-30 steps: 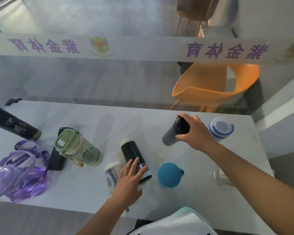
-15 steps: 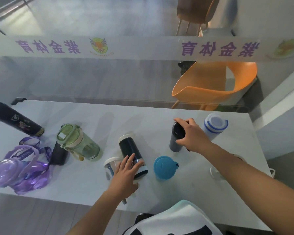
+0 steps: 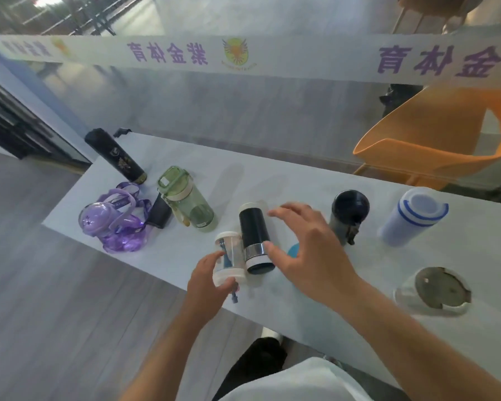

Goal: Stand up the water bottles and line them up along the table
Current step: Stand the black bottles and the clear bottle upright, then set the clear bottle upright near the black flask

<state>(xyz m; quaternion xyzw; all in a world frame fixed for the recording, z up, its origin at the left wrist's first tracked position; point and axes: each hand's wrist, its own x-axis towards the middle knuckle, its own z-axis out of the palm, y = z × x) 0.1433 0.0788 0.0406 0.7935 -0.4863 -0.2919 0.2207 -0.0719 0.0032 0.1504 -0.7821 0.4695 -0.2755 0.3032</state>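
Several bottles are on the white table [image 3: 301, 186]. A dark grey bottle [image 3: 349, 212] and a white bottle with blue stripes [image 3: 414, 218] stand upright at the right. On its side in the middle lies a black bottle with a white cap [image 3: 253, 233]. My right hand [image 3: 307, 250] is spread over it, thumb at its steel band. My left hand [image 3: 207, 282] grips a small clear bottle [image 3: 229, 256] beside it. A green bottle [image 3: 188, 198], a purple bottle [image 3: 110, 224] and a tall black bottle [image 3: 116, 156] lie at the left.
A blue-lidded bottle [image 3: 292, 250] is mostly hidden behind my right hand. A clear bottle with a grey lid [image 3: 440, 287] sits near the front right edge. A small black object [image 3: 159, 211] lies between the purple and green bottles. An orange chair [image 3: 434, 146] stands behind the glass.
My right hand let go of the dark grey bottle, now upright, and moved left over the black bottle. My left hand shifted from the black bottle to the small clear one.
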